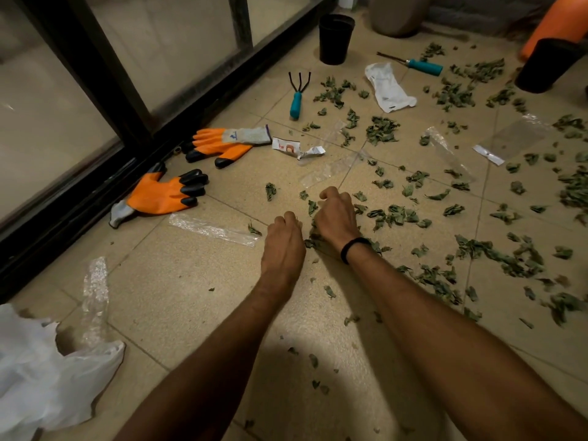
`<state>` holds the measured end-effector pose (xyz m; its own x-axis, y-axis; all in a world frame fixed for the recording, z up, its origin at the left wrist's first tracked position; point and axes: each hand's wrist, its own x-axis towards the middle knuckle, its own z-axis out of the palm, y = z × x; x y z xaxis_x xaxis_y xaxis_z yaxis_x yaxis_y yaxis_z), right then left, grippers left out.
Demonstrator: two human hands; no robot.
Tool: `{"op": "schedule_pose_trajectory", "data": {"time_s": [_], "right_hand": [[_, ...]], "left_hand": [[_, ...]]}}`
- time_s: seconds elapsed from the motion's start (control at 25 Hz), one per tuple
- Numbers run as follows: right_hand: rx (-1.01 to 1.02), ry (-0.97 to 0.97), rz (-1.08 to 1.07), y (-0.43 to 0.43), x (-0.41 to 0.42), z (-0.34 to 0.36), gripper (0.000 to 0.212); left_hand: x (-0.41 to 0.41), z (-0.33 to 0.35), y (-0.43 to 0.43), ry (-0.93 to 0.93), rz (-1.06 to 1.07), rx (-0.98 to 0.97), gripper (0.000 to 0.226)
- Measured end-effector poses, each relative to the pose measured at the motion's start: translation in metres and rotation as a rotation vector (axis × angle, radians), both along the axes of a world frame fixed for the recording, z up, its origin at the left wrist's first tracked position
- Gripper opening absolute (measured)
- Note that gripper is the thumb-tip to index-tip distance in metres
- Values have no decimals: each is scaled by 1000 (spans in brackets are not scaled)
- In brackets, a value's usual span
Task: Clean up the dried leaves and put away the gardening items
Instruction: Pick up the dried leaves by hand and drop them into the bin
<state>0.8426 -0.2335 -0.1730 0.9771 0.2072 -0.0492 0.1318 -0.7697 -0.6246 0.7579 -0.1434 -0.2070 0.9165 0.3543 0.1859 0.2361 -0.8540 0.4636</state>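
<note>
Tiled floor (191, 313), seen from above by a crouching person.

- Dried leaves (381, 130): scattered over the middle and right of the floor, thickest at the right; a small heap lies between and under the two hands.
- Left hand (283, 240): knuckles up, fingers curled down to the floor beside the heap. Whether it holds leaves cannot be told.
- Right hand (337, 214): just right of the left one, fingers curled likewise over the leaves, contents hidden; black wristband (353, 248) on the wrist.
- Hand rake (296, 98): teal handle, three prongs, lying far centre, clear of the leaves.
- Second teal-handled tool (424, 66): far right, lying flat.
- Orange gloves, two: far glove (222, 146) and near glove (162, 195), both at left beside the glass door (95, 58).
- Black pots, two: one far centre (335, 38), one far right (544, 66), both upright.
- White wrapper (388, 87): between the two tools.
- Crumpled paper label (292, 148): just right of the far glove.
- Clear plastic strips: one left of the hands (213, 230), one nearer (95, 291).
- White plastic bag (41, 370): near left corner.
</note>
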Motion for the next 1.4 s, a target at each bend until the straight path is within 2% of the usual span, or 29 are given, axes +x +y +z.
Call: {"op": "schedule_pose_trajectory", "data": {"time_s": [0.08,0.16,0.24,0.32,0.44,0.6,0.72,0.8,0.88,0.92,1.0,1.12,1.16,1.2,1.24,1.28,1.36,1.4], "right_hand": [[-83,-6,91,7,2,-6,27],[-151,-29,152,9,0,-14,23],[-136,-59,120,5,-4,-17,16],[-71,-41,29,-1,-4,-12,18],[-20,-16,11,-8,5,-4,26],[-46,26,86,9,23,0,45],[-75,54,182,26,30,-7,35],[-97,5,213,30,27,-13,24],[-109,-61,189,30,25,-17,14],[-69,-62,156,29,23,-15,11],[152,48,14,23,24,-8,17],[755,439,-278,-4,26,1,18],[818,497,-292,-14,23,1,18],[761,479,-262,-22,20,-2,19],[604,387,-193,-27,17,-6,19],[389,259,-90,-28,12,-9,17],[68,65,98,-21,1,-18,26],[-4,29,170,-15,-3,-21,31]], "left_hand": [[5,8,4,-92,83,-196,14],[15,18,17,-139,133,-263,11],[31,28,35,-84,146,-230,31],[49,34,52,50,140,-151,56],[73,37,69,246,89,-12,69],[88,26,68,409,9,108,49],[80,11,58,337,60,150,39],[74,6,52,255,58,184,30],[72,6,51,252,42,158,25],[70,8,51,247,56,90,25],[65,18,56,141,166,-246,21],[46,40,67,-51,435,-1115,22],[37,48,73,-87,504,-1420,25],[30,56,79,-135,542,-1696,26],[25,62,86,-187,558,-1917,26],[22,66,92,-235,560,-2053,27],[18,70,96,-302,556,-2103,38],[17,71,96,-322,560,-2024,43]]}}
